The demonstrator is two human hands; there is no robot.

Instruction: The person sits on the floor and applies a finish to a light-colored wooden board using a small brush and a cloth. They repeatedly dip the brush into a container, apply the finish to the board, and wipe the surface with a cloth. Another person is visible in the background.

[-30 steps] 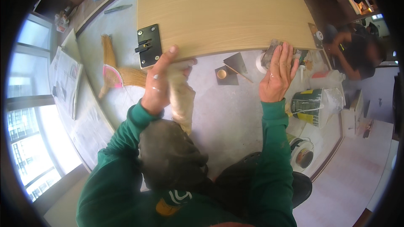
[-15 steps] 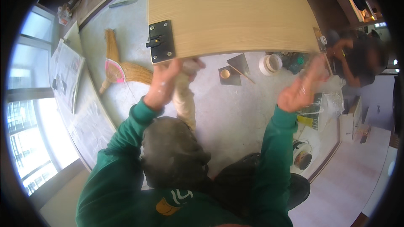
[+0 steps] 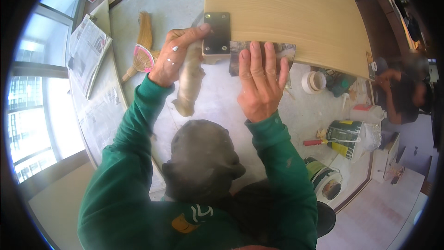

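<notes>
A pale wood-grain board [image 3: 282, 14] spans the top centre. At its near left corner is a black metal plate [image 3: 217, 32], screwed on at the corners. My left hand [image 3: 173, 58] grips that corner, thumb on the plate, other fingers hidden. Beside it hangs a crumpled beige cloth-like thing [image 3: 189, 83]; I cannot tell whether the hand holds it. My right hand [image 3: 263, 81] presses a mottled dark rectangular sheet [image 3: 236, 65] against the board's near edge, fingers straight on top and thumb hidden.
Left on the floor is a straw broom [image 3: 145, 58], by leaning papers [image 3: 90, 55]. At right stand a white tape-like ring [image 3: 314, 82], a jug [image 3: 365, 112], a tipped bucket [image 3: 344, 134] with a red-handled brush [image 3: 314, 142], and another bucket [image 3: 323, 176]. A person [image 3: 402, 92] works at far right.
My right hand has come left from the board's right side and now presses the dark sheet. My left thumb has moved up onto the black plate. The whole view has shifted.
</notes>
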